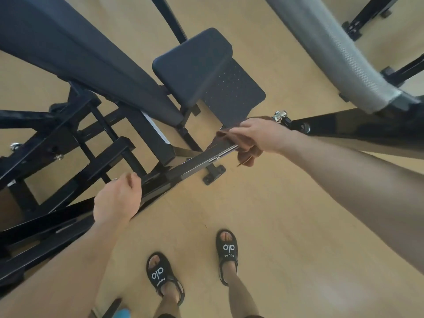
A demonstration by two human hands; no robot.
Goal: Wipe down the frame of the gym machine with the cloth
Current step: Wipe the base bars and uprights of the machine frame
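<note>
My right hand (259, 134) squeezes the brown cloth (246, 150) around the far end of the frame bar (195, 160) in the middle, which runs down-left to my left hand (118, 198) holding it.

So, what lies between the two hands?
In the head view, only a bare frame bar runs from the left hand to the right hand and cloth.
</note>
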